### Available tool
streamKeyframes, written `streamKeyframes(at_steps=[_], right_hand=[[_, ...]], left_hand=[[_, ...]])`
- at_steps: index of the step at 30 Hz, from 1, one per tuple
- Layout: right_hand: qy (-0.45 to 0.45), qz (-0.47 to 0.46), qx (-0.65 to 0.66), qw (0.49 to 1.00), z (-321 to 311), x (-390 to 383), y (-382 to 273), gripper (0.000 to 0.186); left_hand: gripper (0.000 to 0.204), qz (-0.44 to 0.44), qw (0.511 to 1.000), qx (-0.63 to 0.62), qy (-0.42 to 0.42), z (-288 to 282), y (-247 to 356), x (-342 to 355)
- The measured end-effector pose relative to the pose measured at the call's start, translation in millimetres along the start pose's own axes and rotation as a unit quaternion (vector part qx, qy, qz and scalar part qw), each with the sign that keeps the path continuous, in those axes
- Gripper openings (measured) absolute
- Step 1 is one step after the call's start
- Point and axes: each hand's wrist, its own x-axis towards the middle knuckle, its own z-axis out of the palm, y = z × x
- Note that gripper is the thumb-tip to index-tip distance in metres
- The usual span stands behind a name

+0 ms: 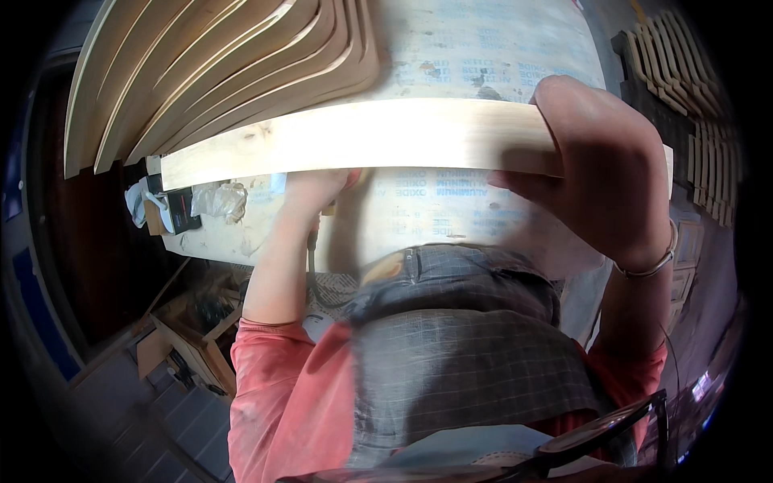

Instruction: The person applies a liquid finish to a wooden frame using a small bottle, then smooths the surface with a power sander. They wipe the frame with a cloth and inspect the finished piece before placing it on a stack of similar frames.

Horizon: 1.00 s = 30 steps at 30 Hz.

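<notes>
A long pale wooden board (pixel 362 138) spans the view from left to right above the worktable. My right hand (pixel 605 157) is closed around the board near its right end, with the back of the hand toward me and a thumb under the lower edge. Below the board's left half is my left hand (pixel 316 190), curled, its fingers partly hidden by the board. A dark cord or hose (pixel 312 249) hangs down beside that wrist. What the left hand grips is mostly out of sight.
Several curved wooden pieces (pixel 241 60) stand in a row at the far left. The table (pixel 451 209) is covered with printed sheeting. A crumpled plastic bag (pixel 221 201) lies at its left edge, above a cardboard box (pixel 197 330). More wooden pieces (pixel 672 60) are stacked at the right.
</notes>
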Motion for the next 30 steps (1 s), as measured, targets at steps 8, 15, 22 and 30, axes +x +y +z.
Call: streamKeyframes(at_steps=[8, 15, 22, 30], right_hand=[[0.004, 0.013, -0.148, 0.989, 11.3, -9.6, -25.8, 0.055], [-0.012, 0.025, -0.177, 0.984, -16.6, -45.7, -0.9, 0.057], [-0.039, 0.115, -0.159, 0.980, -57.0, -104.6, 21.5, 0.067], [-0.094, 0.155, -0.081, 0.980, -40.3, -85.3, 0.8, 0.047]], left_hand=[[0.016, 0.119, 0.990, 0.038, -0.068, 38.0, 70.6, -6.3], [0.051, 0.141, 0.990, 0.030, -0.004, 72.6, 86.1, -27.0], [0.058, 0.162, 0.986, -0.023, 0.021, 80.3, 98.4, -62.2], [0.048, 0.208, 0.969, 0.003, 0.137, 105.8, 98.4, -8.2]])
